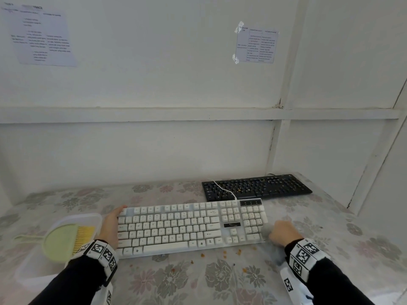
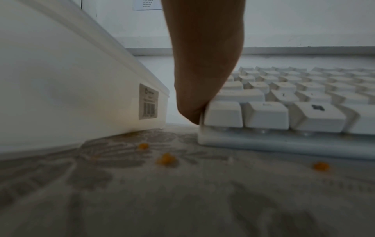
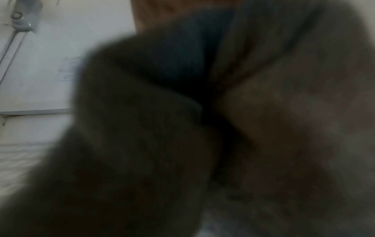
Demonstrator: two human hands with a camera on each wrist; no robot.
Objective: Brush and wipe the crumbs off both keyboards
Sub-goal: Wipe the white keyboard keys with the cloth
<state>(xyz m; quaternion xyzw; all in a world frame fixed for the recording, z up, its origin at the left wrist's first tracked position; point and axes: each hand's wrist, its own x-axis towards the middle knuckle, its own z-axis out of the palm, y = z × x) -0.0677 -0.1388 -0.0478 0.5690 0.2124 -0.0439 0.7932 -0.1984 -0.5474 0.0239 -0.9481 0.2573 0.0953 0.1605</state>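
Your white keyboard (image 1: 189,227) runs 9 to 3 o'clock. Your left hand (image 1: 111,225) lies flat against its 9 o'clock end; your right hand (image 1: 284,233) clutches a grey cloth (image 1: 267,231) at its 3 o'clock end.

Looked like makeshift recording booth or test cubicle: white panelled walls (image 1: 154,84) with batten strips, taped printed instruction sheets (image 1: 256,45), floral cloth-covered surface (image 1: 198,280), two keyboards (image 1: 189,227) laid out.

floral table (image 1: 220,280), 2 keyboards (image 1: 176,227), tub (image 1: 28,278), crumbs (image 1: 238,252)
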